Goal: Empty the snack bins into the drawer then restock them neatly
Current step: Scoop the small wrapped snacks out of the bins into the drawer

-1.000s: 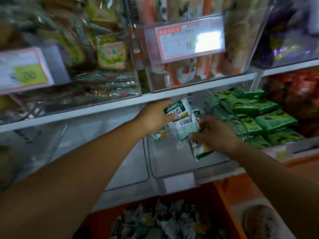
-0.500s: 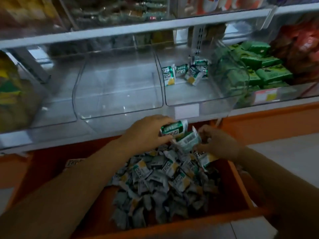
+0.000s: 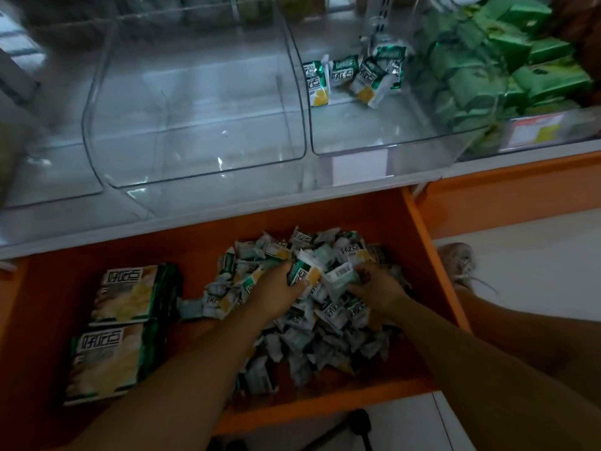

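Packets (image 3: 325, 323) heaped in orange drawer (image 3: 130, 242); left grip (image 3: 276, 289) curls round one packet atop the heap; right grip (image 3: 379, 288) pinches another beside it; a few packets lie in the clear bin (image 3: 351, 152) above.

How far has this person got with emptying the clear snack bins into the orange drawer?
Done: the wide clear bin looks empty, and a pile of packets sits in the orange drawer. In hand: the left hand and right hand each grip loose packets atop that pile. Left: a few packets lie in the next bin, and neat restocking has not started.
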`<state>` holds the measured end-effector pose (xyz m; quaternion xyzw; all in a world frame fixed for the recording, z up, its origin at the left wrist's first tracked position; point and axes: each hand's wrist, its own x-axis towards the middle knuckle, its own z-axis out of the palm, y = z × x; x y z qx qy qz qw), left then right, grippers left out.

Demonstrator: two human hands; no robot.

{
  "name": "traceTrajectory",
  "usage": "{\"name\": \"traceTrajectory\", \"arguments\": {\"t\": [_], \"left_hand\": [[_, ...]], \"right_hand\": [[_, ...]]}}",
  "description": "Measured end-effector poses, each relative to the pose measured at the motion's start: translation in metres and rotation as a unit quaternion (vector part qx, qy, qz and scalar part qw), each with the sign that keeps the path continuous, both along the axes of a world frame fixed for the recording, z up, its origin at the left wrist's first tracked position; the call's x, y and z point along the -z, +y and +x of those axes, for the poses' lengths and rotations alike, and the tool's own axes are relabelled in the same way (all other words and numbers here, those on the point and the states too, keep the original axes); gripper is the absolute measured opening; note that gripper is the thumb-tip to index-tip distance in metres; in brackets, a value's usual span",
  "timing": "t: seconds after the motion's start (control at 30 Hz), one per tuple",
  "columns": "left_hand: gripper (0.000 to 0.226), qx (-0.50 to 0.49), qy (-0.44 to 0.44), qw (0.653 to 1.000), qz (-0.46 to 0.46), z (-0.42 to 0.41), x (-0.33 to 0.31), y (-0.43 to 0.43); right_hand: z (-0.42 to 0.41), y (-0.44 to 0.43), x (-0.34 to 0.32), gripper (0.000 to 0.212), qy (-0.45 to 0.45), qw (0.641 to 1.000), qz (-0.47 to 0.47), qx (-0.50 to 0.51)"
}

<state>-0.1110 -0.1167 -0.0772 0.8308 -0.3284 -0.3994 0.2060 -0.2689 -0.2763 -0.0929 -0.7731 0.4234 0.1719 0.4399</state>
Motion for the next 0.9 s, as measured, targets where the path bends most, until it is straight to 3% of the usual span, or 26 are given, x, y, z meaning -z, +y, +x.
{"name": "traceTrajectory", "arguments": {"t": [0.17,0.3,0.47,0.6,0.7,0.8,0.9], "left_hand": [[0.066,0.064,-0.086,0.994,0.004,0.002,-0.03,-0.003],[0.049,0.125,-0.143,0.979,-0.068,0.001,-0.091,-0.014],[0.035,0.156,-0.183,0.946,-0.219,0.0,-0.184,-0.044],[0.033,0.144,-0.222,0.92,-0.291,0.031,-0.237,-0.097],[0.042,0.155,-0.256,0.922,-0.247,0.064,-0.246,-0.15],[0.065,0.197,-0.297,0.926,-0.122,0.097,-0.238,-0.201],[0.079,0.239,-0.349,0.906,-0.015,0.128,-0.228,-0.24]], "right_hand": [[-0.003,-0.005,-0.023,0.056,-0.029,0.999,-0.014,-0.006],[-0.002,-0.015,-0.08,0.042,-0.127,0.989,-0.069,0.005],[-0.002,-0.036,-0.171,0.014,-0.284,0.943,-0.171,0.042],[0.022,-0.084,-0.218,0.015,-0.34,0.916,-0.207,0.048],[0.054,-0.131,-0.224,0.029,-0.303,0.924,-0.233,0.027],[0.097,-0.176,-0.211,0.052,-0.279,0.936,-0.213,0.035],[0.137,-0.213,-0.19,0.082,-0.267,0.938,-0.223,0.012]]}}
